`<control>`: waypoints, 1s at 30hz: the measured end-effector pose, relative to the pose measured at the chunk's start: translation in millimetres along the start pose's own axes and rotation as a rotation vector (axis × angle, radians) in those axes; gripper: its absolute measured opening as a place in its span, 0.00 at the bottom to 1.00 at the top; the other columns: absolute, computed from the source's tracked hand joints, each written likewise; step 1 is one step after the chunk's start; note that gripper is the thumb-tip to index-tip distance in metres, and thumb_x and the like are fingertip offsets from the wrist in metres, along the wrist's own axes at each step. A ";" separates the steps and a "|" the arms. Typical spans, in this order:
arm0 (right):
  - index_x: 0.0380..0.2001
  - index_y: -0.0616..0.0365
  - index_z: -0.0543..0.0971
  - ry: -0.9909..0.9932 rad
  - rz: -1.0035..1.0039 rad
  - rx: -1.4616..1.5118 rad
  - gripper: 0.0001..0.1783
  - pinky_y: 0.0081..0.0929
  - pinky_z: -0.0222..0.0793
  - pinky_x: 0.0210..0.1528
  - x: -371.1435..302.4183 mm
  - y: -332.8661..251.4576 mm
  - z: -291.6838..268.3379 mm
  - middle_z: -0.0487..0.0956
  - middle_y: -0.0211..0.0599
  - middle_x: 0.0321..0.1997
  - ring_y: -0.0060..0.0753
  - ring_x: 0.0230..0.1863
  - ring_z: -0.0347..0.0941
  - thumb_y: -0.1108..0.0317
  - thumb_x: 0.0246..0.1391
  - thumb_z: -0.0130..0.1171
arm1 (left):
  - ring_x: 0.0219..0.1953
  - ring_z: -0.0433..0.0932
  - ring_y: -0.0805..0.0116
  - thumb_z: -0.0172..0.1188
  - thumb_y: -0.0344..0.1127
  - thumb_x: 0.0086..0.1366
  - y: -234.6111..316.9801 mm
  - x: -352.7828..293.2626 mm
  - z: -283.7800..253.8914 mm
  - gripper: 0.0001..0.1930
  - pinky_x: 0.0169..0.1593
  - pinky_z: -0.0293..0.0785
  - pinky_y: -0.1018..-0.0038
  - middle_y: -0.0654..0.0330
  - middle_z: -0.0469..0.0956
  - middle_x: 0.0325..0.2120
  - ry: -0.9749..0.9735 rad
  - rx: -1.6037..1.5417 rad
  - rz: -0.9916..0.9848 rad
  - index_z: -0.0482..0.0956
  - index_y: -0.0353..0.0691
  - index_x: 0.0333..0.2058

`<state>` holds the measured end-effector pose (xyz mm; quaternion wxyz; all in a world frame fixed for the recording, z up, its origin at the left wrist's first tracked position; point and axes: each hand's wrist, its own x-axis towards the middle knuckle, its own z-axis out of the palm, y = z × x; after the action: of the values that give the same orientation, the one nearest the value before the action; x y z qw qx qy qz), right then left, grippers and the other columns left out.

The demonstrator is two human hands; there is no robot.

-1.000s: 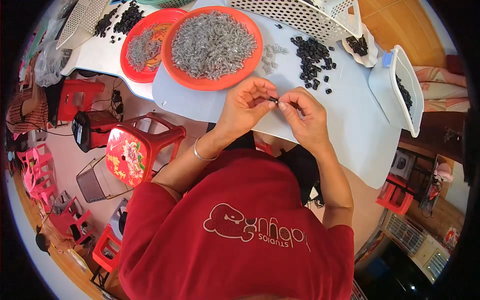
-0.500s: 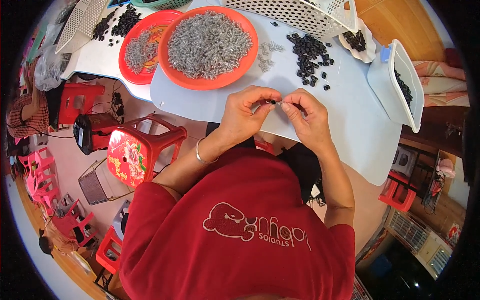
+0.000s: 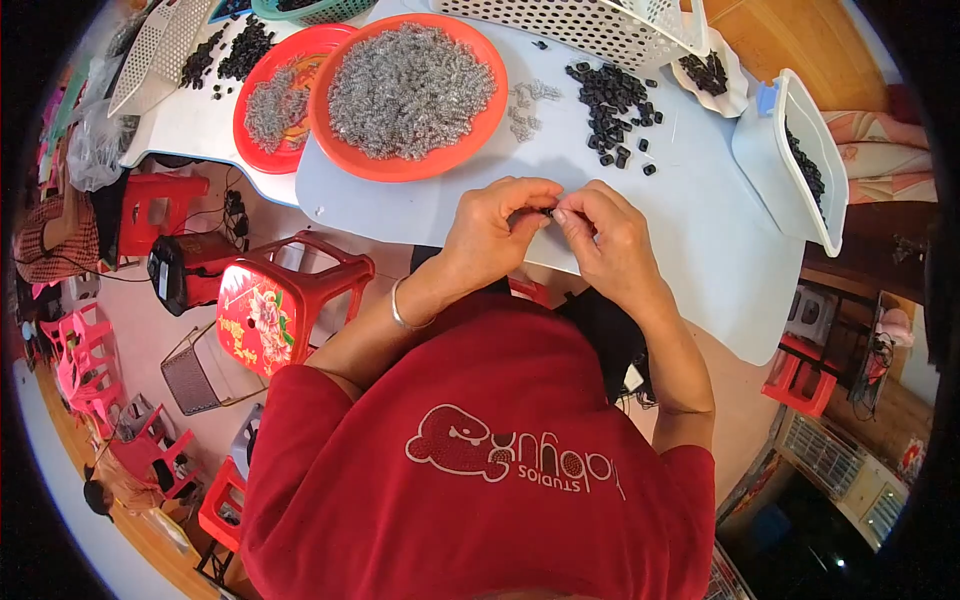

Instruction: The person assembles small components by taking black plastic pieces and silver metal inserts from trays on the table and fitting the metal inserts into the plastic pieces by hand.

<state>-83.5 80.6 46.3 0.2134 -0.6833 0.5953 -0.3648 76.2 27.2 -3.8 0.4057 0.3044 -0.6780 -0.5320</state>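
Observation:
My left hand [image 3: 492,228] pinches a small black plastic piece [image 3: 547,212] over the table's near edge. The fingertips of my right hand [image 3: 612,245] are closed at the same piece, touching the left fingertips. Whatever else is between the right fingers is hidden. Beyond my hands stands an orange plate [image 3: 500,110] heaped with small silver-grey pieces [image 3: 412,90] that look like springs. A few more silver-grey pieces [image 3: 527,108] lie loose beside it. To their right is a scattered pile of small black plastic pieces [image 3: 612,105].
A red plate [image 3: 245,135] sits partly under the orange one. White perforated baskets [image 3: 560,30] [image 3: 160,60], a scalloped dish [image 3: 735,85] and a pale bin [image 3: 765,150] of black pieces edge the table [image 3: 700,260]. A red stool [image 3: 262,315] stands at left.
My right fingers have moved in against the left fingertips, covering the thin silvery bit that showed between them. My left hand keeps its pinch on the black piece.

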 end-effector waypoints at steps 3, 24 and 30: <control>0.30 0.65 0.76 -0.012 0.018 -0.026 0.03 0.28 0.65 0.25 -2.7 0.7 -0.5 0.73 0.38 0.26 0.33 0.23 0.69 0.78 0.51 0.60 | 0.32 0.81 0.62 0.61 0.16 0.52 2.5 0.4 -1.8 0.19 0.35 0.77 0.73 0.53 0.80 0.31 -0.033 0.019 0.000 0.78 0.37 0.44; 0.26 0.63 0.75 -0.034 0.475 0.272 0.11 0.21 0.65 0.25 -12.8 9.3 -3.2 0.74 0.32 0.21 0.20 0.22 0.68 0.71 0.46 0.69 | 0.34 0.81 0.66 0.57 0.16 0.55 5.1 0.7 -1.7 0.14 0.38 0.78 0.73 0.55 0.82 0.31 -0.135 -0.084 -0.094 0.78 0.34 0.41; 0.29 0.63 0.77 0.122 0.274 0.198 0.06 0.22 0.65 0.26 -25.1 25.7 -3.0 0.76 0.34 0.23 0.23 0.22 0.69 0.73 0.51 0.63 | 0.35 0.78 0.75 0.58 0.17 0.59 4.5 11.3 -9.4 0.09 0.41 0.77 0.78 0.61 0.80 0.33 -0.253 -0.510 -0.231 0.80 0.32 0.38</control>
<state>-103.3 100.2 23.4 0.2906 -0.5481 0.6559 -0.4301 79.0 14.3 4.1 0.3182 0.1990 -0.5285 -0.7615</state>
